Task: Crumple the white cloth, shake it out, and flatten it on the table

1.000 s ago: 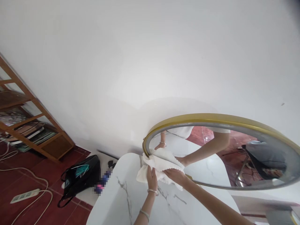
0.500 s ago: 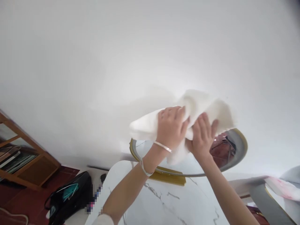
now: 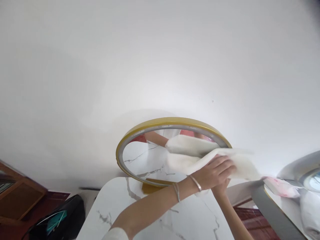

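A gold-rimmed round mirror (image 3: 172,122) stands on a white marbled tabletop (image 3: 150,213) against the wall. Bunched over its right edge is a white cloth (image 3: 243,163), blurred in part and doubled by its reflection in the glass. My left hand (image 3: 216,171) reaches across to the right, with its fingers bent over the cloth and pressing it at the rim. Just below and behind it is my right hand (image 3: 221,187), mostly covered by the left, so its fingers are hidden. Two bracelets circle my left wrist.
A pink and white packet (image 3: 281,187) lies on a grey-sided surface (image 3: 265,203) at the right, near another round mirror (image 3: 314,181). At lower left, a black bag (image 3: 72,213) sits by a wooden cabinet (image 3: 23,196). The wall (image 3: 160,60) rises behind the mirror.
Both hands and the cloth have moved right and down across the mirror, baring its top and left side. My left hand now overlaps the right. The view has shifted to the right.
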A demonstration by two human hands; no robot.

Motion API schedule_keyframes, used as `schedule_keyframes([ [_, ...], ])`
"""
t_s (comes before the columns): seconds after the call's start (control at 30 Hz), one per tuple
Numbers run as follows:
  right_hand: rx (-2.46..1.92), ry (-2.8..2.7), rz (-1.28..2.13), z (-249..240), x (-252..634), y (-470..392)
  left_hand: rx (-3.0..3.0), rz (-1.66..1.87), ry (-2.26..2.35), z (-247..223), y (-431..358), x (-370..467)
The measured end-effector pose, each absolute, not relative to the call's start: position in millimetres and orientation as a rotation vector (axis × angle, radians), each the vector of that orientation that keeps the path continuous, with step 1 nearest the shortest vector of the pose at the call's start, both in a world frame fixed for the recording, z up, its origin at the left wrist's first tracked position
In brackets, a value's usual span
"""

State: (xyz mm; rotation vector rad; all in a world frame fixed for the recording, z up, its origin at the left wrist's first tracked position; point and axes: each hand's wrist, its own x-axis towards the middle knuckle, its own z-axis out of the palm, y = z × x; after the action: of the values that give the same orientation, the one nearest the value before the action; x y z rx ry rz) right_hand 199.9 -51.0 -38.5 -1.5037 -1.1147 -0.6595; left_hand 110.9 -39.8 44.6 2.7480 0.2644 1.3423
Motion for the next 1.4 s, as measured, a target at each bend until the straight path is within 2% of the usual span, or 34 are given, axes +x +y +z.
schedule_keyframes([
  [0.1, -1.599, -1.402, -0.414, -108, 224, -72, 2.720, 1.384, 0.116, -16, -37, 85],
  [0.23, -1.636, -1.643, -0.285, -181, 247, -91, 2.617, 1.289, 0.489, -92, -43, 49],
  [0.33, -1.543, -1.909, -0.259, -207, 249, -98, 2.607, 1.151, 0.685, -129, -51, 33],
  [0.43, -1.512, -2.137, -0.373, -206, 248, -103, 2.514, 1.215, 0.775, -139, -57, 30],
  [0.6, -1.372, -2.044, -0.755, -145, 248, -92, 2.297, 1.570, 0.846, -97, -57, 47],
  [0.7, -1.255, -1.873, -0.973, -74, 247, -73, 2.183, 1.938, 0.797, -35, -44, 57],
  [0.87, -1.212, -1.765, -1.090, 67, 223, -40, 2.020, 2.351, 0.661, 87, -12, 53],
  [0.93, -1.195, -1.726, -1.128, 105, 204, -32, 1.987, 2.410, 0.691, 114, -4, 44],
  [1.0, -1.085, -1.691, -1.197, 116, 188, -27, 1.980, 2.446, 0.702, 118, 0, 33],
  [1.07, -0.936, -1.709, -1.242, 96, 179, -25, 2.011, 2.435, 0.725, 97, -1, 20],
  [1.17, -0.914, -1.930, -1.123, 19, 178, -26, 2.057, 2.233, 0.870, 25, -13, 0],
  [1.23, -1.085, -2.249, -0.783, -44, 180, -30, 1.972, 2.035, 1.042, -35, -27, -9],
  [1.3, -1.245, -2.485, -0.200, -99, 181, -36, 1.749, 1.736, 1.288, -93, -44, -12],
  [1.4, -1.280, -2.528, 0.029, -148, 178, -49, 1.427, 1.332, 1.460, -156, -63, -9],
])
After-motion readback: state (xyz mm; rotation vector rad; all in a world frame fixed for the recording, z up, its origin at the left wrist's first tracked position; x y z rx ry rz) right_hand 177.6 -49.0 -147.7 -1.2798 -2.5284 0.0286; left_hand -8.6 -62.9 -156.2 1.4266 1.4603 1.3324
